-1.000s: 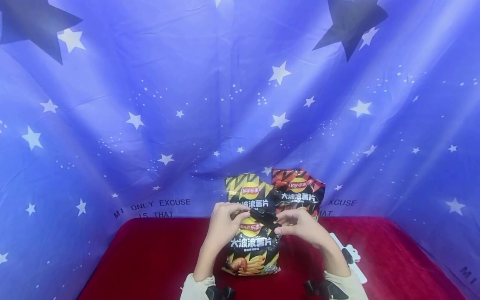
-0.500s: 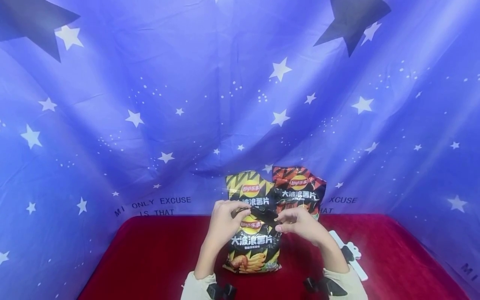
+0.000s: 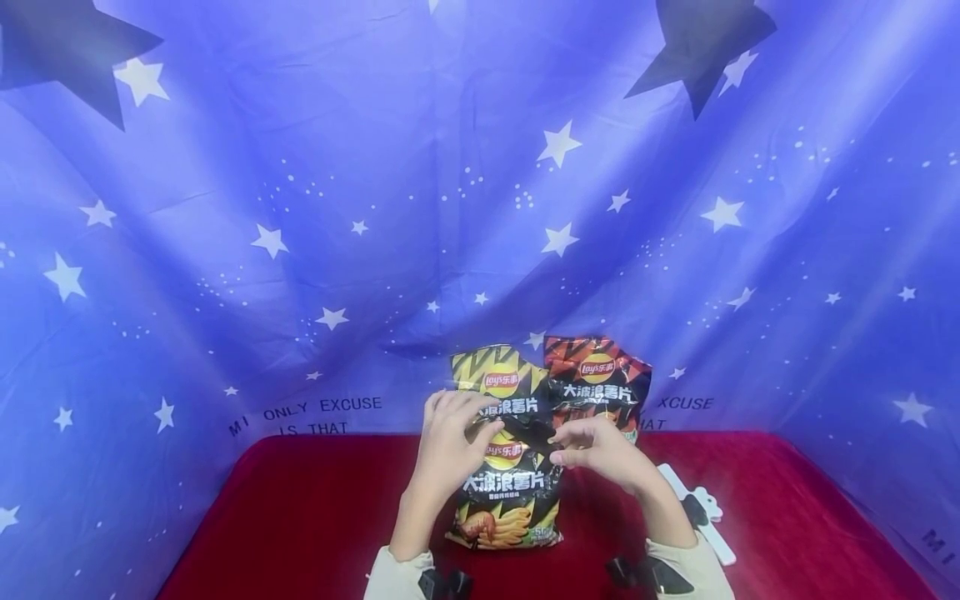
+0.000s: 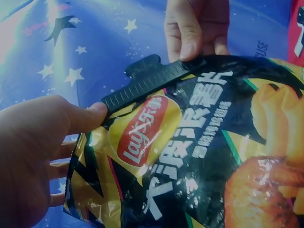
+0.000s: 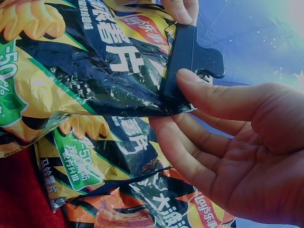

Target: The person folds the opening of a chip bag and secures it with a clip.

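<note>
A yellow-and-black Lay's chip bag stands upright in front of the person, its top folded under a black bag clip. My right hand pinches one end of the clip, thumb in front, fingers behind the bag. My left hand has its thumb at the clip's other end. Its other fingers pass partly out of sight behind the bag's left edge. From the head view, those left fingers stand raised and spread away from the thumb.
A second yellow chip bag and a red chip bag stand behind. A white clip-like item with a dark part lies on the red cloth, right of the right forearm. A blue star-patterned curtain rises behind the table.
My left fingers have lifted and spread away from the thumb at the clip's left end. The right hand keeps its place, and the bags stay where they were.
</note>
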